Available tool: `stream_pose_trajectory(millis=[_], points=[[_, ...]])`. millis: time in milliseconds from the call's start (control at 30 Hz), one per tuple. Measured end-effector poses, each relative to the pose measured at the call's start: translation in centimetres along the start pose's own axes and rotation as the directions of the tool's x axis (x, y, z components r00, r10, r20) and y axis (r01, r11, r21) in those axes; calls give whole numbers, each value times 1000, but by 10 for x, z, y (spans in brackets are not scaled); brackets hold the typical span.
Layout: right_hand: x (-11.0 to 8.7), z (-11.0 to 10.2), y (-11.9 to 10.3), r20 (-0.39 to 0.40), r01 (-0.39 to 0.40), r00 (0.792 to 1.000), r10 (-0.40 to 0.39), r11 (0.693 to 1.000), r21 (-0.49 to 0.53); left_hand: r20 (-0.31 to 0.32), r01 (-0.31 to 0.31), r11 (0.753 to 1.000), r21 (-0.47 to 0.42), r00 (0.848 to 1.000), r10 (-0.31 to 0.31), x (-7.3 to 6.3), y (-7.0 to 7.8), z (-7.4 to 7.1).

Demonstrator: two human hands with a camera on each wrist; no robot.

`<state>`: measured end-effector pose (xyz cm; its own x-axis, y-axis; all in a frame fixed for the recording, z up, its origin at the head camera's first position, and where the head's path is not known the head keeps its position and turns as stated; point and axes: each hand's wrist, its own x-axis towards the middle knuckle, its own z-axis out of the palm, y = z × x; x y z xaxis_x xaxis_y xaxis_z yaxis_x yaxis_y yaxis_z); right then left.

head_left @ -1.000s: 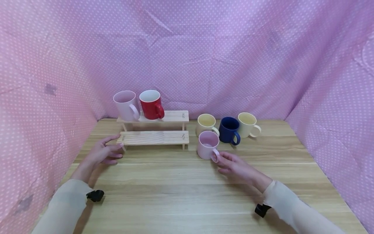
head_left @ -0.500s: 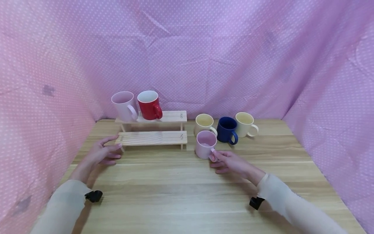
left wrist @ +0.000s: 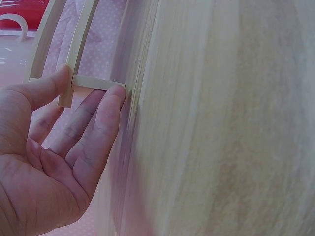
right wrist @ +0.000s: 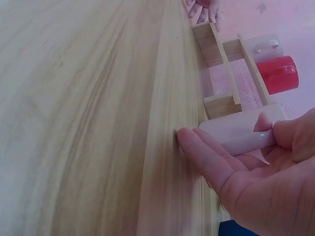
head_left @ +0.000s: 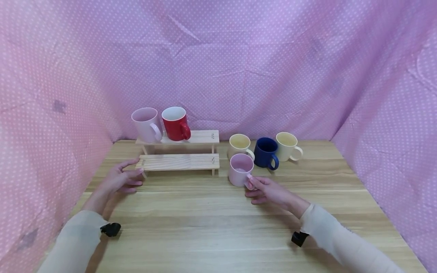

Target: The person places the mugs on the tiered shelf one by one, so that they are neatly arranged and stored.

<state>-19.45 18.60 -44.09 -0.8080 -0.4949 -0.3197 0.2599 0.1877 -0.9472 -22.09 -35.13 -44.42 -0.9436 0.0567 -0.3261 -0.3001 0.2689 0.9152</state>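
Note:
My right hand [head_left: 271, 191] pinches the handle of a pale pink mug [head_left: 239, 175] between thumb and fingers. That mug stands upright, in front of a pale yellow mug [head_left: 235, 149]. In the right wrist view, the pink mug [right wrist: 236, 130] has its handle at the thumb, and the lower fingers extend beside it. My left hand [head_left: 119, 179] holds the left end of a two-tier wooden shelf [head_left: 181, 162], thumb at the front corner and a finger at the rear one. Seen from the left wrist, the fingertips [left wrist: 117, 91] are against the shelf leg [left wrist: 98, 82].
On the upper tier stand a light pink mug [head_left: 147, 127] and a red mug [head_left: 175, 125] with a white inside. A dark blue mug [head_left: 264, 153] and another pale yellow mug [head_left: 285, 148] stand right of the shelf. Pink dotted cloth [head_left: 218, 68] surrounds the wooden table [head_left: 201, 235].
My right fingers have closed further round the pink mug's handle, with the hand shifting slightly left. The left hand stays at the shelf end, and the mugs stand as before.

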Motion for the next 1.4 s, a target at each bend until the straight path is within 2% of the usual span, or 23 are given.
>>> stream_pose_trajectory(millis=[467,900,1400], points=[[0,5,-1,-4,3,1000,-3,999,-34,-1,2,1000,16,1000,-2,0,1,0],[1,4,-3,-23,-30,999,29,998,-50,4,-16,1000,6,1000,16,-1,1,1],[2,3,-3,-15,-29,999,29,999,-21,-4,-5,1000,17,1000,5,0,1,1]])
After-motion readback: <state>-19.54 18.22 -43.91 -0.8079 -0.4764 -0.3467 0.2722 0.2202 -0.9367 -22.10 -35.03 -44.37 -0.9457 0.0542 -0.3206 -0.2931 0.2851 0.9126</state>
